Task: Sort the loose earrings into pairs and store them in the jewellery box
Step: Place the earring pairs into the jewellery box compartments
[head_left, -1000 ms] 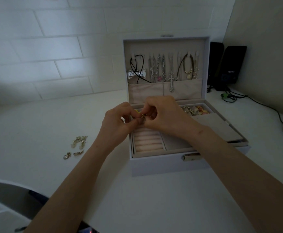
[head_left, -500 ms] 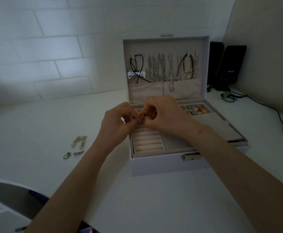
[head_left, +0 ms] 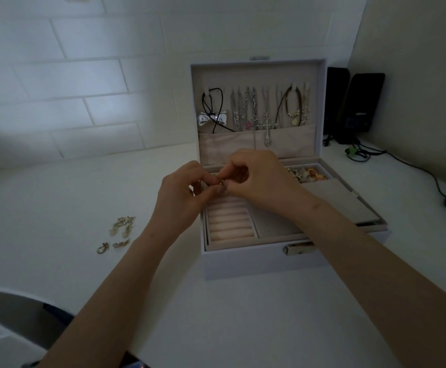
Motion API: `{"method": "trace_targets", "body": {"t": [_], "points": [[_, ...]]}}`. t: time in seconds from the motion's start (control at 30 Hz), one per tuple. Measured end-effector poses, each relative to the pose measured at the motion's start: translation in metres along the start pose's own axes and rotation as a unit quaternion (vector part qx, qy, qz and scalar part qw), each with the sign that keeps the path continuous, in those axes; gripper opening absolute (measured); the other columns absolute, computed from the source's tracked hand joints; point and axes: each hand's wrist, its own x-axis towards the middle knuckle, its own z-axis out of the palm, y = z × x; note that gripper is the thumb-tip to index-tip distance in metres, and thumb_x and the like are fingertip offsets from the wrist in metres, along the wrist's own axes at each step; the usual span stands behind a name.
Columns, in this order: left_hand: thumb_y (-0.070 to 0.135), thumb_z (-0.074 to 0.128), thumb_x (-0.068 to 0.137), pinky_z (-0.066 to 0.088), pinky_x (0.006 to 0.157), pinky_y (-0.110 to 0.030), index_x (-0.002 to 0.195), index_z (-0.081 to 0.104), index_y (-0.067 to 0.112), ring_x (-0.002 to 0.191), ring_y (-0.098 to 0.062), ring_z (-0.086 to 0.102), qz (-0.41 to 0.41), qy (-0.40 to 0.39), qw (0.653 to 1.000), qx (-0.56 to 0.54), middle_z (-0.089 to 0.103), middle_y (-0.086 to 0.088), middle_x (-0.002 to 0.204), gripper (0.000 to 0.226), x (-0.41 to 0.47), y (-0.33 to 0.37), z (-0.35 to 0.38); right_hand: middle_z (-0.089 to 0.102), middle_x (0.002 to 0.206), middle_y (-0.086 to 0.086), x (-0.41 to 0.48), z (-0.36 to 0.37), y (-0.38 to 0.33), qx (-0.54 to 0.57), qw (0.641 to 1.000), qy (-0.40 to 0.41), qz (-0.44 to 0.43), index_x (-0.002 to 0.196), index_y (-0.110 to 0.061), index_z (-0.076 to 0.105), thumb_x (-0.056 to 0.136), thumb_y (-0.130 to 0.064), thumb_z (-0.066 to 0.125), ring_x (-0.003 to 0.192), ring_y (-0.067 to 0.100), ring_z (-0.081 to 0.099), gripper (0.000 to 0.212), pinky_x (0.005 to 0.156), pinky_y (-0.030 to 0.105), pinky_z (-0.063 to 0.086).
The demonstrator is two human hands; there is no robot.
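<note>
Head view gives us, far left on the desk (head_left: 57,197), four loose earrings (head_left: 122,226) lying in two small groups, well apart from the box (head_left: 256,261). Moving right, our left hand (head_left: 182,197) and right hand (head_left: 259,179) meet above the back left part of the open box. The fingers of both are curled, and together they pinch one small gold-coloured earring (head_left: 220,182) at the fingertips. It is too small for us to tell whether it is a single piece or two held together. Just below the hands lie the ring rolls (head_left: 228,221), and further right a back compartment (head_left: 306,173) already holds several pieces. We judge the step in hand to be working on this earring, perhaps closing its clasp or setting it against its mate, just before it is stowed. The next move calls for lowering it into a compartment and letting go gently, keeping the pinch firm until it is over the lining, since so small a piece slips easily. After that we must reach left across the desk for the remaining four and match them by shape. Against the picture from half a second ago hardly anything differs: both hands keep the same spot over the box, the fingertips seem only slightly shifted, and the loose earrings lie as they did.
</note>
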Motion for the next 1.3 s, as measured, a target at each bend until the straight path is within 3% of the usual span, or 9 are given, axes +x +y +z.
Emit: {"method": "trace_targets", "body": {"t": [0.13,0.27,0.5,0.67,0.77,0.83,1.03,1.3], "points": [[0.040,0.065,0.069,0.037,0.058,-0.013,0.071,0.064,0.021,0.061,-0.004,0.049,0.013,-0.015,1.000,-0.019,0.057,0.005,0.074,0.018,-0.001,-0.001,0.000,0.062,0.077,0.001,-0.001,0.001,0.000,-0.003,1.000,-0.012,0.003,0.083,-0.004,0.072,0.072,-0.001,0.071,0.065,0.001,0.054,0.011,0.065,0.015,0.047],[0.026,0.068,0.069,0.036,0.058,-0.013,0.069,0.064,0.019,0.058,-0.002,0.046,-0.004,-0.023,0.999,-0.036,0.057,0.005,0.072,0.008,0.000,-0.001,0.000,0.062,0.076,-0.001,-0.001,0.000,-0.001,0.004,1.000,-0.015,0.004,0.082,-0.004,0.072,0.072,0.000,0.071,0.064,0.000,0.053,0.011,0.065,0.014,0.048],[0.019,0.072,0.070,0.034,0.058,-0.012,0.070,0.066,0.021,0.060,-0.004,0.045,-0.014,-0.033,0.997,-0.065,0.058,-0.002,0.073,0.007,0.000,0.000,-0.001,0.061,0.069,-0.012,-0.001,-0.001,-0.001,0.010,1.000,-0.017,0.024,0.081,-0.008,0.073,0.072,0.000,0.070,0.062,-0.009,0.055,0.012,0.061,0.007,0.045],[0.012,0.074,0.074,0.036,0.059,-0.016,0.080,0.071,0.025,0.062,-0.006,0.046,-0.021,-0.026,0.997,-0.074,0.064,-0.003,0.077,0.015,0.001,0.000,-0.003,0.065,0.072,-0.010,0.000,-0.016,-0.004,0.043,0.996,-0.028,0.067,0.081,-0.013,0.071,0.077,-0.001,0.067,0.062,-0.008,0.058,0.013,0.060,0.007,0.047],[0.013,0.073,0.075,0.035,0.060,-0.015,0.090,0.074,0.017,0.062,-0.005,0.046,-0.021,-0.021,0.997,-0.070,0.063,0.007,0.077,0.015,0.001,0.000,-0.003,0.068,0.072,-0.005,0.001,-0.030,-0.006,0.102,0.987,-0.037,0.120,0.077,-0.015,0.069,0.078,0.000,0.067,0.063,0.001,0.062,0.016,0.063,0.019,0.054],[0.011,0.071,0.077,0.035,0.061,-0.013,0.092,0.074,0.014,0.063,-0.004,0.046,-0.015,-0.023,0.998,-0.061,0.063,0.007,0.079,0.015,0.001,0.000,-0.004,0.069,0.073,0.001,0.000,-0.036,-0.006,0.127,0.979,-0.060,0.145,0.078,-0.012,0.069,0.078,0.001,0.067,0.064,0.005,0.062,0.014,0.063,0.020,0.053],[0.012,0.071,0.078,0.040,0.059,-0.018,0.087,0.067,0.027,0.062,-0.005,0.047,-0.025,-0.014,0.997,-0.065,0.065,0.009,0.078,0.018,0.001,0.001,-0.004,0.069,0.076,0.005,-0.001,-0.038,-0.004,0.134,0.970,-0.108,0.173,0.083,-0.006,0.070,0.076,0.003,0.068,0.064,0.004,0.062,0.012,0.064,0.015,0.053],[0.013,0.072,0.078,0.037,0.058,-0.013,0.080,0.067,0.018,0.059,-0.003,0.045,-0.035,-0.015,0.997,-0.061,0.062,0.007,0.074,0.007,0.000,0.002,-0.003,0.069,0.078,0.006,-0.002,-0.033,-0.001,0.145,0.966,-0.126,0.174,0.083,-0.005,0.070,0.079,0.001,0.068,0.063,0.004,0.063,0.008,0.063,0.015,0.054]]}}
